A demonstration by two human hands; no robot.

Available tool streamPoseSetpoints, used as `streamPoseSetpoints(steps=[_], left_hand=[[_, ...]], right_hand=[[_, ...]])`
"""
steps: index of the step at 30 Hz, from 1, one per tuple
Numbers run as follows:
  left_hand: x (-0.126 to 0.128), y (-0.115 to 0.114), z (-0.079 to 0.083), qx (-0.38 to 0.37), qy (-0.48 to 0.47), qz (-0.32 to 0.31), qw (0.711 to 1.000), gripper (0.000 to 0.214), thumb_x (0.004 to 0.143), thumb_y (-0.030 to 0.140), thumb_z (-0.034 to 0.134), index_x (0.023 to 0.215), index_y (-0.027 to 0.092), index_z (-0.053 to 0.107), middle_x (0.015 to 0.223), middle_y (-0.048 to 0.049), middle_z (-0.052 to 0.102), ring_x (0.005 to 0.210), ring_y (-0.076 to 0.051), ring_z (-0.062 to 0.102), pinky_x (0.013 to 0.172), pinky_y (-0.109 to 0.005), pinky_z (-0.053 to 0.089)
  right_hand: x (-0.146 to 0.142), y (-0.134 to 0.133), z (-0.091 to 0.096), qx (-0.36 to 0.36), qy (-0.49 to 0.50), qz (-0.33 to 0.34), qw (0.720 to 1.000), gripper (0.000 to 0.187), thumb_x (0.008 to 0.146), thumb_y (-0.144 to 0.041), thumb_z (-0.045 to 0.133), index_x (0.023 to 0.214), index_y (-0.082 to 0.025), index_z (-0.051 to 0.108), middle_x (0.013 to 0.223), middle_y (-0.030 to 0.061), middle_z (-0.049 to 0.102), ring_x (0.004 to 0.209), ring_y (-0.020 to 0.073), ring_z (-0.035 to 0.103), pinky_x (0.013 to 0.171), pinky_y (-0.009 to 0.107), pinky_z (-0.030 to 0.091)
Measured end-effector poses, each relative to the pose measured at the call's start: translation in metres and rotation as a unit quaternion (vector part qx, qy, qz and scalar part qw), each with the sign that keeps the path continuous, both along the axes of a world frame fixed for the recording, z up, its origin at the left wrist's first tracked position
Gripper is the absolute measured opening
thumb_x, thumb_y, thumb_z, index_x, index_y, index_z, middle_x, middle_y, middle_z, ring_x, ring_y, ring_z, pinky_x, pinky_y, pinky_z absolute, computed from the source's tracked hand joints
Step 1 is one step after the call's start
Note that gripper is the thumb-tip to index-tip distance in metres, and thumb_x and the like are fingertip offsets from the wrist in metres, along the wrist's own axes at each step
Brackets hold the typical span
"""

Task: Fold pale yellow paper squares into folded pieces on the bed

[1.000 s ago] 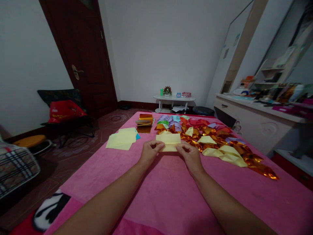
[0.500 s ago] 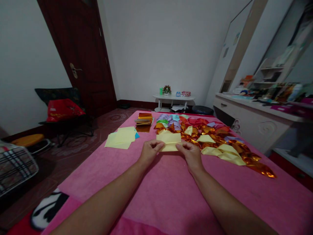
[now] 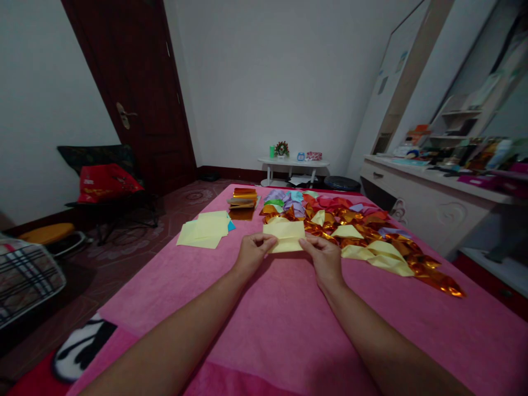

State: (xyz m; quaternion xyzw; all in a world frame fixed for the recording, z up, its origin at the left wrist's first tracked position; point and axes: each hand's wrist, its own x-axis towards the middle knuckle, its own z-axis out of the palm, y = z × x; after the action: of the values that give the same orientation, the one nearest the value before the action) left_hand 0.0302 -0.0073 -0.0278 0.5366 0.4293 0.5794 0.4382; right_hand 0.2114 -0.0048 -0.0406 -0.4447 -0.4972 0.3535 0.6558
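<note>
A pale yellow sheet of paper [image 3: 284,231] with a crease across it is held between my hands, just over the pink cloth. My left hand [image 3: 252,254] pinches its left edge, thumb on top. The right edge is gripped by my right hand [image 3: 324,257] between thumb and fingers. To the left lies a loose stack of yellow paper sheets [image 3: 204,231], with a blue corner sticking out. Right of my right hand are folded yellow paper pieces [image 3: 388,257] beside a heap of shiny orange foil pieces [image 3: 429,272].
The pink cloth [image 3: 264,335] covers the surface before me. Orange and gold foil sheets [image 3: 243,202] are stacked at the far left of it. Purple, green and red folded pieces [image 3: 334,203] lie at the back. A cluttered dresser [image 3: 429,192] stands right; a chair with a red bag [image 3: 108,183] stands left.
The yellow sheet's back flap shows more upright between my hands, and its front strip looks wider. Both hands keep their pinch, the right thumb shifted slightly. The camera view has tilted a little.
</note>
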Motion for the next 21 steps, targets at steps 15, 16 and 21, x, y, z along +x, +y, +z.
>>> streamPoseSetpoints(steps=[15,16,21], left_hand=[[-0.0010,0.0022,-0.0038,-0.016,-0.015,0.024,0.999,0.024,0.060,0.033,0.076,0.071,0.011,0.074,0.058,-0.0033,0.065,0.048,-0.010,0.052,0.044,-0.019,0.038],[-0.0009,0.0019,-0.0030,-0.017,-0.015,0.027,0.999,0.024,0.060,0.033,0.076,0.070,0.011,0.073,0.058,-0.0032,0.065,0.048,-0.010,0.051,0.044,-0.020,0.038],[-0.0006,0.0017,-0.0021,-0.025,-0.006,0.038,0.999,0.020,0.059,0.029,0.075,0.066,0.011,0.072,0.055,-0.0027,0.064,0.045,-0.009,0.050,0.043,-0.019,0.038]], right_hand=[[0.0026,0.0048,-0.0023,-0.032,0.067,-0.032,0.997,0.024,0.059,-0.037,0.077,0.066,-0.018,0.065,0.070,0.0006,0.070,0.062,0.0172,0.063,0.064,0.032,0.050],[0.0027,0.0049,-0.0019,-0.034,0.068,-0.036,0.996,0.024,0.058,-0.037,0.077,0.065,-0.018,0.064,0.069,0.0004,0.069,0.062,0.0172,0.062,0.063,0.032,0.050],[0.0038,0.0063,-0.0027,-0.043,0.057,-0.044,0.996,0.024,0.057,-0.035,0.078,0.065,-0.019,0.062,0.062,-0.0008,0.066,0.056,0.0160,0.060,0.057,0.029,0.048]])
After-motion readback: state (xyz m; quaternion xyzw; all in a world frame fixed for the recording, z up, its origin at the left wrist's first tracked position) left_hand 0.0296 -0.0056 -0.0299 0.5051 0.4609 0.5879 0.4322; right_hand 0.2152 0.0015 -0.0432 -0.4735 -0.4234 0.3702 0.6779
